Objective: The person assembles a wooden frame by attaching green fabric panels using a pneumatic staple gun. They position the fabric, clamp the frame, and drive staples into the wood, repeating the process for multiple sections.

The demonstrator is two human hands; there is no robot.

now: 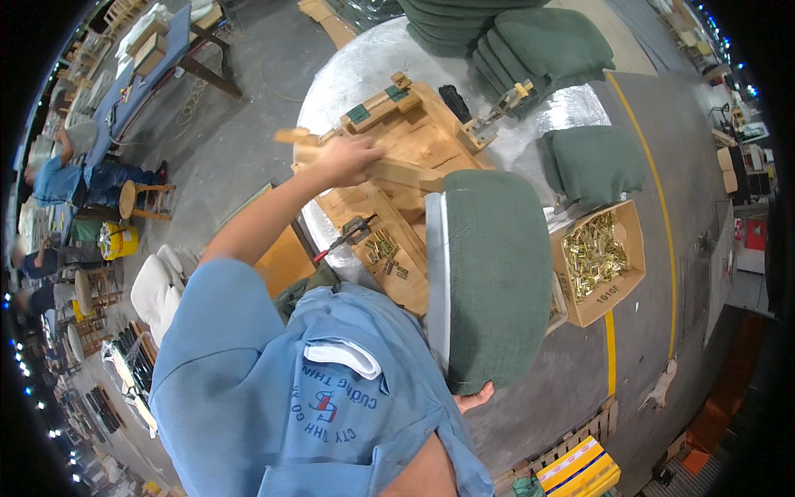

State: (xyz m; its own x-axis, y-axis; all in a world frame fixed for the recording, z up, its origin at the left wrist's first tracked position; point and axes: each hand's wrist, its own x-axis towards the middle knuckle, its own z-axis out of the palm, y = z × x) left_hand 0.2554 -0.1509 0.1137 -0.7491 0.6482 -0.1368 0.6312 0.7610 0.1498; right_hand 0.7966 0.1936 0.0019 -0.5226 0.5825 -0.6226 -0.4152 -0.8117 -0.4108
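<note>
At twelve o'clock my left hand is gripping a wooden bar over the wooden jig, while my right hand, partly hidden, holds the green cushion at four o'clock.

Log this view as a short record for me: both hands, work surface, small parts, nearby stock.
Left hand: at a wooden bar; grip blurred
Right hand: holding a green cushion by its near end
Work surface: wooden board on a shiny silver covering
Small parts: loose metal pieces on the board; more in the cardboard box
Stock: stacked cushions beyond
</note>
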